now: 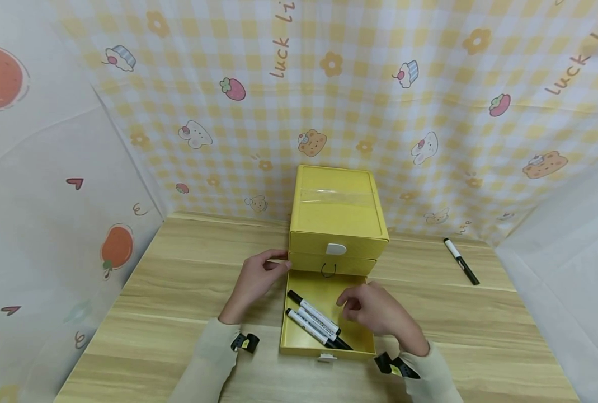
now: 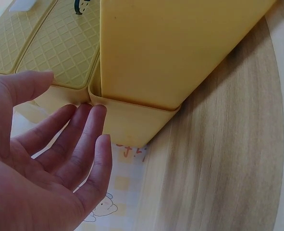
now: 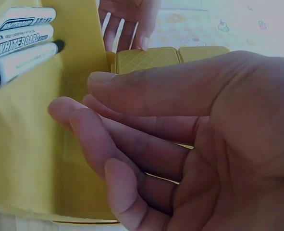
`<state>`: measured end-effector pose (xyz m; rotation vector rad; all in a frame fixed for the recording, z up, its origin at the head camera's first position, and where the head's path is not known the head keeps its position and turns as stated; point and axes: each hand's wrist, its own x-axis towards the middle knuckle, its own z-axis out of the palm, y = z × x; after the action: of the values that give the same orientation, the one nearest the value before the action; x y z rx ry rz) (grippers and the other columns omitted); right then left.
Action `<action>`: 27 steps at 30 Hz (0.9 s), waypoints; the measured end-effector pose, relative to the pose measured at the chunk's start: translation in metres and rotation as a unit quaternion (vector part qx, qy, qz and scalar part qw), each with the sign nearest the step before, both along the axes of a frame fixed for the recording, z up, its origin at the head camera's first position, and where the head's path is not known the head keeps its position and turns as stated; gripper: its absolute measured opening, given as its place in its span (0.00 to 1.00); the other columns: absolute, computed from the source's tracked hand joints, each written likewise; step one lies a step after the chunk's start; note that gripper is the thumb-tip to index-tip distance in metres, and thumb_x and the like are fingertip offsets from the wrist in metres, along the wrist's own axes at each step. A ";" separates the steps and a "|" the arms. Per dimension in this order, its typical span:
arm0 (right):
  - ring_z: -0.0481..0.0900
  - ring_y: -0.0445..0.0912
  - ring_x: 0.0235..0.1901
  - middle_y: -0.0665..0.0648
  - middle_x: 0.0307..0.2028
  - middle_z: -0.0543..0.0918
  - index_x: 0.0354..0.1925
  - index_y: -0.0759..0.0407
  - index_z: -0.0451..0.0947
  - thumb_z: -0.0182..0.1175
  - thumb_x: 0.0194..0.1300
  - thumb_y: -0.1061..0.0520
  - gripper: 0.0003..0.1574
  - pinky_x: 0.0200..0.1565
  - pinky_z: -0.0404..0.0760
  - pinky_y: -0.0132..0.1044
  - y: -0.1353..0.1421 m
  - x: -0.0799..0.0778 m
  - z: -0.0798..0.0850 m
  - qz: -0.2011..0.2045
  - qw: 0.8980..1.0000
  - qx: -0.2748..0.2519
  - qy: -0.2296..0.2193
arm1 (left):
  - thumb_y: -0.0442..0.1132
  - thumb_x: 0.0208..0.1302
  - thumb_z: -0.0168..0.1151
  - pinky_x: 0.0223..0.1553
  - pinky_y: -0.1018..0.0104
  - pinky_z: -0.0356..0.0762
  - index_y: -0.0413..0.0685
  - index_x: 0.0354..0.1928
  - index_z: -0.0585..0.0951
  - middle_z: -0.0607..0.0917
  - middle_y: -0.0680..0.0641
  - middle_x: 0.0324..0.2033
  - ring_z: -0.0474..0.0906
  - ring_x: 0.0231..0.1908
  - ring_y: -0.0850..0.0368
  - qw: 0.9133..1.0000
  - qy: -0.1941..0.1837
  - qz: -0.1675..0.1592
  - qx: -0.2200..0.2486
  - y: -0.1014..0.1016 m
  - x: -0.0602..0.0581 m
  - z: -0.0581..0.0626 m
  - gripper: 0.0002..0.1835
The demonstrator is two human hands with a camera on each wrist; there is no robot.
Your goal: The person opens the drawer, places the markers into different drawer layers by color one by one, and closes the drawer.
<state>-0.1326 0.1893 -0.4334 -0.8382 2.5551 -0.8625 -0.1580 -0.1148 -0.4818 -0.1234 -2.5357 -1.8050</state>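
A yellow drawer box [image 1: 339, 218] stands against the back cloth, its lowest drawer [image 1: 359, 355] pulled out. Three whiteboard markers [image 1: 319, 318] with black caps lie slanting side by side in that drawer's left part. At the left side of the box is my left hand [image 1: 259, 274]; in the left wrist view its fingertips [image 2: 98, 111] reach the box's side with the fingers slightly bent. My right hand [image 1: 374, 308] hovers over the drawer's right part, fingers loosely curled. Nothing shows between its thumb and fingers [image 3: 91, 134] in the right wrist view.
A black and white marker [image 1: 461, 261] lies on the wooden table [image 1: 188, 280] at the right. The upper drawer has a white tab [image 1: 336, 249], the middle one a dark loop [image 1: 328, 270]. Patterned cloth [image 1: 263, 123] hangs behind, with white cloth at both sides.
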 end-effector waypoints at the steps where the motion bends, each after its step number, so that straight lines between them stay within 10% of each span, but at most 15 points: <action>1: 0.85 0.34 0.33 0.42 0.32 0.89 0.46 0.63 0.91 0.71 0.68 0.69 0.09 0.40 0.85 0.34 0.001 0.000 0.000 0.000 1.000 -0.001 0.005 | 0.42 0.75 0.72 0.48 0.53 0.90 0.41 0.64 0.88 0.92 0.42 0.52 0.92 0.49 0.49 1.000 0.002 0.000 0.000 0.000 0.000 0.000 0.20; 27: 0.86 0.44 0.35 0.45 0.33 0.90 0.39 0.53 0.90 0.71 0.76 0.58 0.04 0.35 0.82 0.36 0.067 -0.020 0.013 -0.193 0.970 -0.079 0.127 | 0.42 0.75 0.72 0.49 0.53 0.90 0.43 0.64 0.88 0.92 0.45 0.55 0.92 0.50 0.50 1.000 0.000 0.001 -0.003 0.000 0.000 -0.001 0.20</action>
<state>-0.1529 0.2564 -0.4203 -0.5235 2.9661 -1.1493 -0.1582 -0.1152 -0.4824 -0.1209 -2.5411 -1.7964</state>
